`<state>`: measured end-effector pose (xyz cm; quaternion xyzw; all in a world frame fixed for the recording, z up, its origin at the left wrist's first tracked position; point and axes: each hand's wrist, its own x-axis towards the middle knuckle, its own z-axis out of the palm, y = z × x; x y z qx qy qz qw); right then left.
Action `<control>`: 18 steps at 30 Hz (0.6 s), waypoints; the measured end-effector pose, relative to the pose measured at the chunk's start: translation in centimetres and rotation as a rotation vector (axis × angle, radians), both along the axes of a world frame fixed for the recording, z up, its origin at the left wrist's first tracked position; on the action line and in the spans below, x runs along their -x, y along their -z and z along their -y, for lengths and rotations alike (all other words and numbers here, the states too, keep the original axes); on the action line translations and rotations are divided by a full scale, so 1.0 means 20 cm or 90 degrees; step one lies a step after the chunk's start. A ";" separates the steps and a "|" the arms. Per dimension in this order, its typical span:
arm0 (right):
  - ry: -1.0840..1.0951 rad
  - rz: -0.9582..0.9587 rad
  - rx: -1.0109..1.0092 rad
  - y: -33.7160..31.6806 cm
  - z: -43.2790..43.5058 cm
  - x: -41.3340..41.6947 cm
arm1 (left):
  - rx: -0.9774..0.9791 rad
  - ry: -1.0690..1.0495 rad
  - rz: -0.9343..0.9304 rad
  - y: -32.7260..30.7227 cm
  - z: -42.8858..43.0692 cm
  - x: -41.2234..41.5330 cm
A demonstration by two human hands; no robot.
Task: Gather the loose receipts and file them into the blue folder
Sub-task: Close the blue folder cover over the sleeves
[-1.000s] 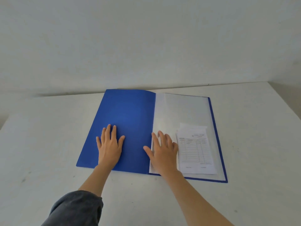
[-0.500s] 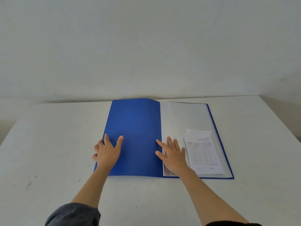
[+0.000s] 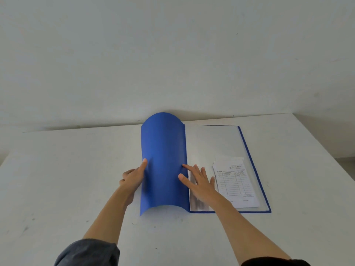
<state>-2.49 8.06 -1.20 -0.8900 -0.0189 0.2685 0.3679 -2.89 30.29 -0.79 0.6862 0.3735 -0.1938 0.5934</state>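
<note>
The blue folder [image 3: 163,150] lies open on the white table, its left cover bowed up into an arch. My left hand [image 3: 133,176] grips that cover's left edge, thumb on top and fingers underneath. My right hand [image 3: 199,182] rests flat with spread fingers on the clear inner sleeve by the spine, thumb and forefinger touching the cover. A stack of white receipts [image 3: 235,186] with a printed table lies inside the sleeve on the right half, just right of my right hand.
The white table [image 3: 67,189] runs back to a plain white wall. Its right edge shows at far right. Small dark specks mark the tabletop near the front left.
The left cover was flat on the table; now my left hand has lifted its left edge and pushed it rightward into an arch. My right hand stayed on the sleeve.
</note>
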 end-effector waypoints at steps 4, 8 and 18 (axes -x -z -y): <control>0.038 -0.004 -0.043 -0.01 0.00 -0.01 | 0.114 0.037 0.140 -0.08 0.03 0.01; 0.051 0.029 -0.037 -0.02 0.00 -0.01 | 0.025 -0.060 0.279 -0.23 0.00 0.01; 0.257 0.046 -0.440 -0.34 0.05 -0.06 | 0.154 0.283 0.311 -0.68 0.20 -0.01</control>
